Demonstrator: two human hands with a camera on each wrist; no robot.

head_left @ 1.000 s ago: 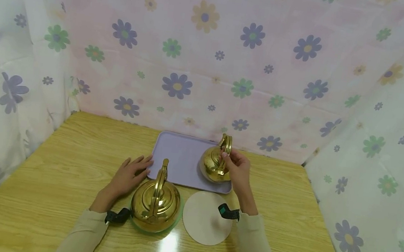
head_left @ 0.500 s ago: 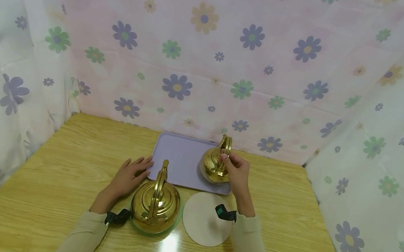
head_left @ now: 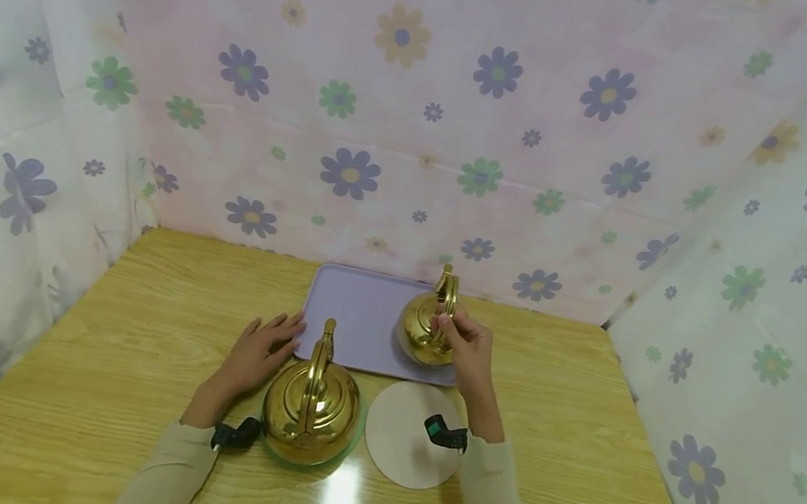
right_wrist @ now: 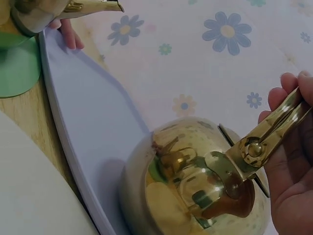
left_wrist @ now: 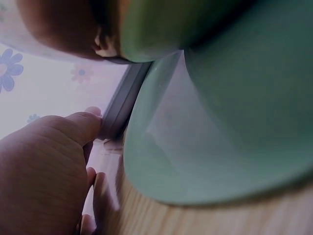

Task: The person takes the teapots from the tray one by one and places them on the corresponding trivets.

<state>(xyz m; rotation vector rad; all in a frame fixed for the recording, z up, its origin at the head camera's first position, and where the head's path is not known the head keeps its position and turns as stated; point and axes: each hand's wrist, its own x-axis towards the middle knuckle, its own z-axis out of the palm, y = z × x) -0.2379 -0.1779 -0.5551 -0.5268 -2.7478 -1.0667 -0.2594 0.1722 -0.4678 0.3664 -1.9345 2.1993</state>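
Observation:
My right hand holds the upright handle of the smaller brass kettle, which stands on or just above the right end of a lilac tray. In the right wrist view the fingers curl round the kettle's handle; contact between kettle base and tray cannot be made out. At the tray's left edge my left hand lies with its fingers spread and fairly straight, fingertips on the rim. Close beside that hand, a larger brass kettle sits on a round green mat.
Right of the green mat, a round off-white mat lies in front of the tray. Everything stands on a wood-grain table. Flowered cloth hangs behind the table and along both sides.
The head view has shifted slightly. My right wrist has turned and moved a little left; the smaller kettle stays over the same part of the tray. The left hand has kept still.

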